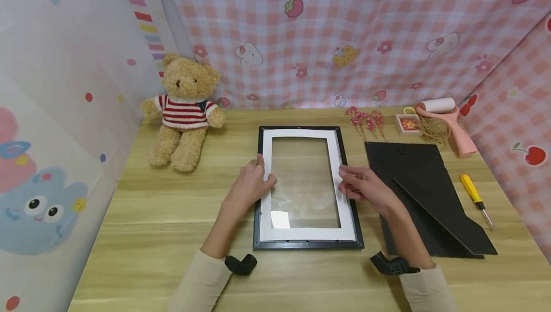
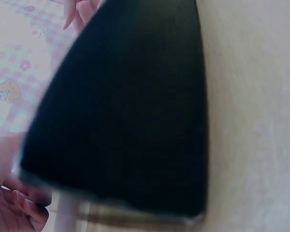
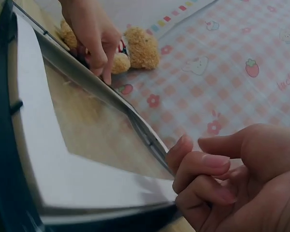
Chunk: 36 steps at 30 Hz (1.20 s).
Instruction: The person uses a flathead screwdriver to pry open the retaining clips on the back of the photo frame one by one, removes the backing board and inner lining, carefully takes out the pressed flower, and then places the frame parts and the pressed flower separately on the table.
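Observation:
A black picture frame (image 1: 307, 245) lies on the table with a white mat (image 1: 265, 197) and a clear pane (image 1: 301, 178) inside its border. The mat's top edge bows slightly. My left hand (image 1: 249, 185) is at the frame's left side, index finger extended along the edge and thumb over the mat. Across from it, my right hand (image 1: 363, 185) has loosely bent fingers at the right edge of the mat. In the right wrist view, the right fingertips (image 3: 183, 154) are close to the frame's border; contact is unclear. A dark panel (image 2: 130, 111) fills most of the left wrist view.
On the right lie a black backing board (image 1: 387, 159) with its stand flap (image 1: 447, 216), and a yellow screwdriver (image 1: 471, 190). Behind are pink dried flowers (image 1: 366, 120), a small box (image 1: 408, 124), twine (image 1: 435, 130) and a pink-handled roller (image 1: 456, 130). A teddy bear (image 1: 185, 111) sits back left.

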Tool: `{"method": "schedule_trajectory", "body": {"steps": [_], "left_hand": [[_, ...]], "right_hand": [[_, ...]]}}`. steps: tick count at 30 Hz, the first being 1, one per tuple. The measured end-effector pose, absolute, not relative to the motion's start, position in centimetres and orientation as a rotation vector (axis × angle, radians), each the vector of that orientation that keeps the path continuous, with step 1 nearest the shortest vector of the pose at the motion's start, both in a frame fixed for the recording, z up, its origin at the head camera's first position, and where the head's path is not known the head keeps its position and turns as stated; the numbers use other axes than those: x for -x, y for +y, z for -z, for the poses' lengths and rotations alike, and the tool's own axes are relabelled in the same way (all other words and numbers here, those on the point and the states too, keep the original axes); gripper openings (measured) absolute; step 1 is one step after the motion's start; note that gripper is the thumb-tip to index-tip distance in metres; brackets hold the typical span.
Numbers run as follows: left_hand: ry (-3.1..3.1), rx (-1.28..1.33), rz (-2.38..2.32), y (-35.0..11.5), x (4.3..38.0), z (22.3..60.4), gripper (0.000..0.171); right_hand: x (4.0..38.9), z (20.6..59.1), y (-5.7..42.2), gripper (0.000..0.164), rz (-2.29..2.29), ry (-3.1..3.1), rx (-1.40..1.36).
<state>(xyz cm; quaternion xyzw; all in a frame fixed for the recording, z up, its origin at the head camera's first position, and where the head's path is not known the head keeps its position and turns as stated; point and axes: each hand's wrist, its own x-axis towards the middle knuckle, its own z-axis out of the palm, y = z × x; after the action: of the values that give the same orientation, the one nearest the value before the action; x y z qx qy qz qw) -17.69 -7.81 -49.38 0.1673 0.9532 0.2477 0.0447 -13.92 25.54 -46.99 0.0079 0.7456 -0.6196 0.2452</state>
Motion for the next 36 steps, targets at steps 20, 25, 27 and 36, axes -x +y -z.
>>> {"method": "schedule_trajectory", "body": {"steps": [20,25,27,36], "left_hand": [[2.917,-0.475,-0.673,-7.6,17.4,47.9,0.075],[2.922,-0.473,-0.665,-7.6,17.3,47.9,0.074],[2.934,-0.475,-0.668,-7.6,17.2,47.9,0.073],[2.956,-0.459,-0.673,-7.8,17.0,48.8,0.072]], "right_hand": [[13.6,48.5,27.2,0.061,2.285,1.183,-0.115],[13.9,48.5,26.9,0.045,2.143,1.55,-0.181],[14.0,48.4,26.5,0.036,1.967,1.837,-0.167],[13.8,48.1,23.9,0.022,1.508,2.453,0.024]]}}
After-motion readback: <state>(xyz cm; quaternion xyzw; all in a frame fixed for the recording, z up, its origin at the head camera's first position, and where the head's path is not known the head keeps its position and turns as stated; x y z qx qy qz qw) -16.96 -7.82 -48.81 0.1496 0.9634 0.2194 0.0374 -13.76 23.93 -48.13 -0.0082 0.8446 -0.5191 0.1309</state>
